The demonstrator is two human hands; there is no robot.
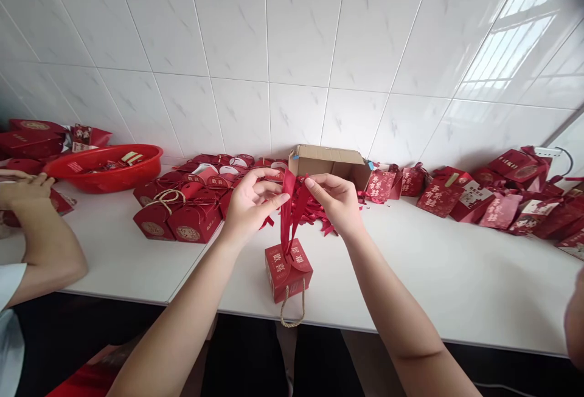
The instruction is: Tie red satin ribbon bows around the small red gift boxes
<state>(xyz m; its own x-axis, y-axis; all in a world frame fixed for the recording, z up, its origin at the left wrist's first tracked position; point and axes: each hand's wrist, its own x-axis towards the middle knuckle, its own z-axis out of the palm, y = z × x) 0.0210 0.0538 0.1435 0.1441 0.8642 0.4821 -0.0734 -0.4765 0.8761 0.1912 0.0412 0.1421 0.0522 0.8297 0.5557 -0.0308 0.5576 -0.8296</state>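
A small red gift box [289, 272] with pale lettering sits near the front edge of the white table, its twisted rope handle [292, 318] hanging over the near side. From its top rises a red ribbon [286, 220] in two strands. My left hand [258, 199] pinches the left strand between thumb and fingers. The right strand is pinched by my right hand [335, 199]. Both hands are raised above the box, a short gap apart, and the strands run down to the box top. Behind them lies a heap of loose red ribbons [314, 211].
An open cardboard carton [331, 157] stands against the tiled wall. Rows of red boxes [194, 220] are at left, beside a red plastic basin [114, 181]. More red boxes [440, 193] line the right. A co-worker's arm [48, 239] rests at the far left.
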